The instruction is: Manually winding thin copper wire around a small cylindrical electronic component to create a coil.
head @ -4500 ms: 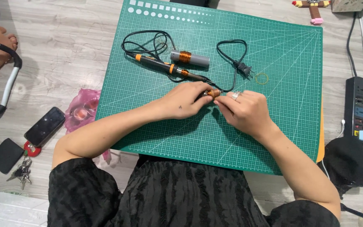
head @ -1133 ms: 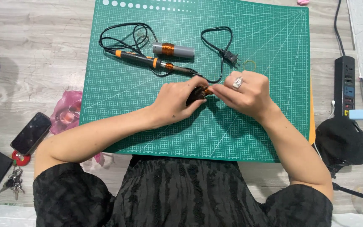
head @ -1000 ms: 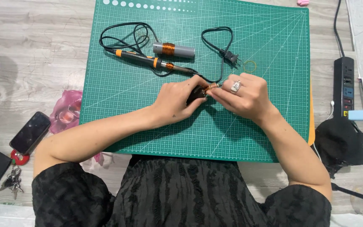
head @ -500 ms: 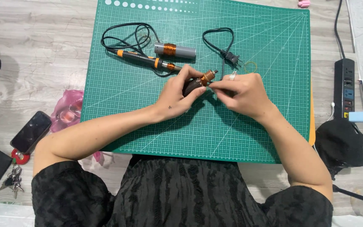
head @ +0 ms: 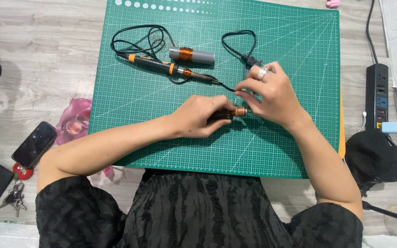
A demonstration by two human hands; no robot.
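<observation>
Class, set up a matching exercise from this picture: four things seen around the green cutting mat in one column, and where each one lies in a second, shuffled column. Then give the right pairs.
Things:
1. soldering iron
2. grey cylinder
3. phone
4. power strip

Places:
A. on the floor, left of the cutting mat, above the keys
B. on the floor, right of the mat
C. on the mat, just above the soldering iron
D. on the mat, above the left hand

Pairs: 1-D, 2-C, 3-A, 4-B

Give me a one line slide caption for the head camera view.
Left hand grips a small copper-wound coil while right hand pinches at its end over a green cutting mat.
</observation>
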